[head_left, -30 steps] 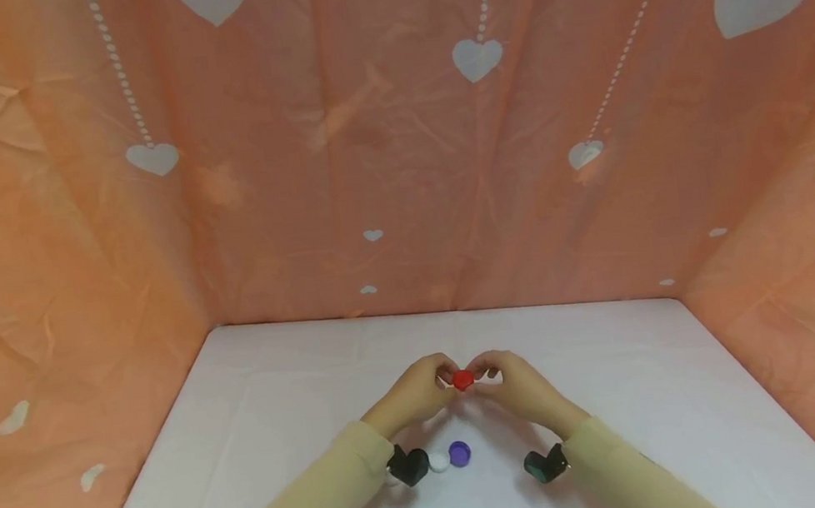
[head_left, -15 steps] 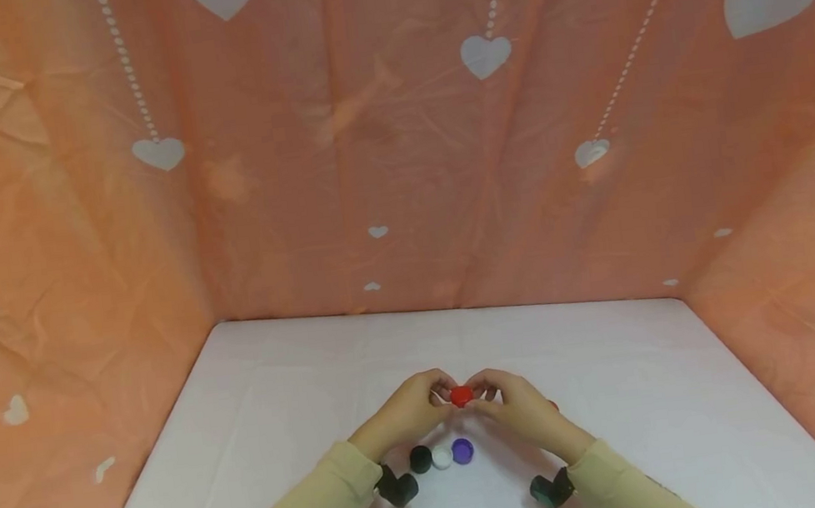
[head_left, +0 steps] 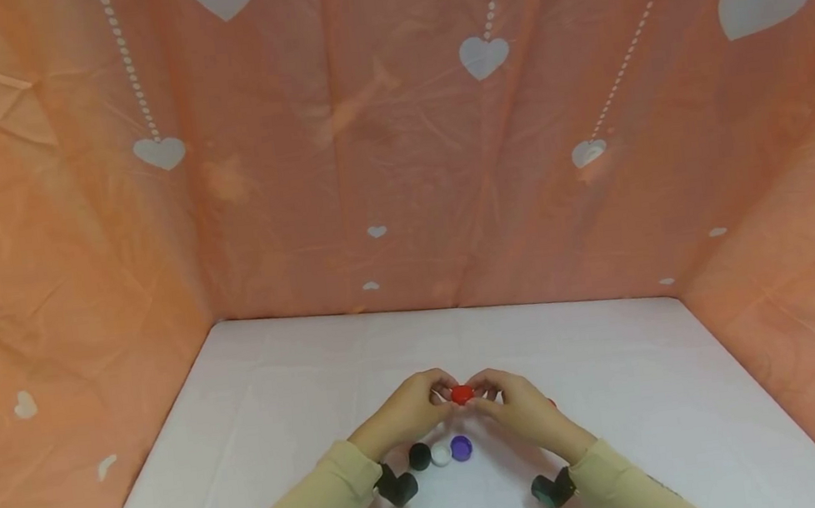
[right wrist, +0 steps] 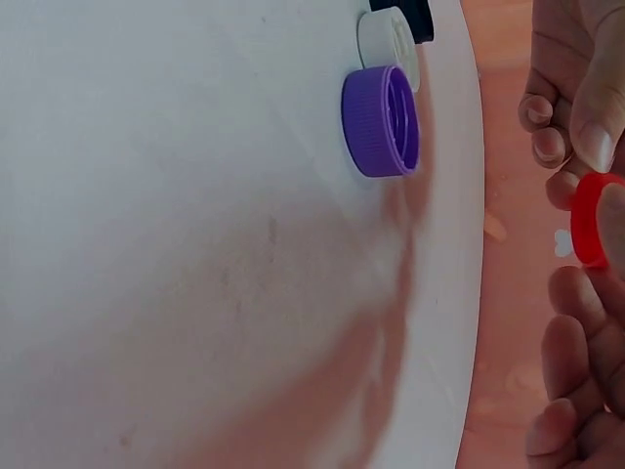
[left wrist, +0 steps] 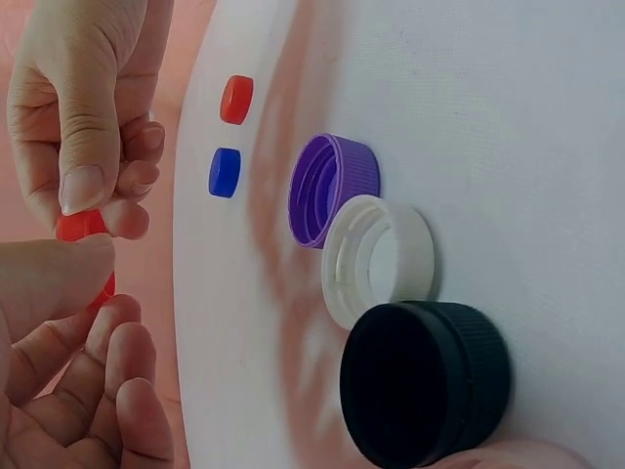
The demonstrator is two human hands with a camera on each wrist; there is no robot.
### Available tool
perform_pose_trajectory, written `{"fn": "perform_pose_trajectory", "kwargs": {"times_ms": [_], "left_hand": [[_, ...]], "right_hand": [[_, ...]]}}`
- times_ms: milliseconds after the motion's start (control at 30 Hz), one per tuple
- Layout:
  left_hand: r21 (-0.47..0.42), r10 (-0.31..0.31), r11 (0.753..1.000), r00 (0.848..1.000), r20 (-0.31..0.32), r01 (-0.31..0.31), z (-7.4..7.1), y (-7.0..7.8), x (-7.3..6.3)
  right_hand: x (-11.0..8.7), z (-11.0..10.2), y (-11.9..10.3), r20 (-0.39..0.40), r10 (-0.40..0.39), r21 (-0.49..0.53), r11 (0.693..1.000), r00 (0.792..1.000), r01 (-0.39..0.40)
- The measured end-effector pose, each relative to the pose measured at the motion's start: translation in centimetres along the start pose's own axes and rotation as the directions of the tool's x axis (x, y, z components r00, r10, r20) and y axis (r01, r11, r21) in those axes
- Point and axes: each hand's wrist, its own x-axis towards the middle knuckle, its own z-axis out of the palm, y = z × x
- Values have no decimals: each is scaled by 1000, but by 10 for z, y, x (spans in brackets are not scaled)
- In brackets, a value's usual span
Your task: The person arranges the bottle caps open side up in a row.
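My left hand [head_left: 411, 407] and right hand [head_left: 522, 410] meet above the white table and pinch a red bottle cap [head_left: 462, 394] from both sides. In the right wrist view this red cap [right wrist: 588, 220] sits between the fingertips, partly covered by a thumb. Nearer me, a black cap [head_left: 420, 456], a white cap [head_left: 441, 453] and a purple cap [head_left: 461, 448] stand in a row, touching or nearly so. Their hollow sides show in the left wrist view, where a small red cap [left wrist: 236, 100] and a small blue cap [left wrist: 225, 173] lie farther off.
At the bottom of the left wrist view a pale pink rounded thing [left wrist: 522, 456] is cut off by the edge. Orange cloth [head_left: 278, 176] with white hearts hangs around the white tabletop [head_left: 299, 358]. A dark wrist mount [head_left: 396, 487] sits under the left sleeve.
Both hands have come a little closer to me with the red cap. My left wrist has shifted left, uncovering the black cap. In the last half second almost nothing has moved.
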Motion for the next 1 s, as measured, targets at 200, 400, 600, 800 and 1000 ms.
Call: {"fn": "perform_pose_trajectory", "kwargs": {"times_ms": [200,400,600,800,1000], "left_hand": [[5,1,1000,1000,-8,-1,0,0,0],[-10,-3,1000,1000,-16,3,-1,2,-1],[-25,-5,1000,1000,-23,4,-2,1,-2],[-35,15,999,999,-35,-16,0,-4,1],[-41,32,999,999,-44,-34,0,-8,3]], "right_hand": [[-1,0,1,2,25,-1,1000,1000,-25],[0,0,1,1,33,0,999,999,-33],[-1,0,1,5,34,7,999,999,-34],[-3,0,2,-9,27,12,1000,1000,-27],[-4,-1,4,-3,29,24,999,1000,-29]]}}
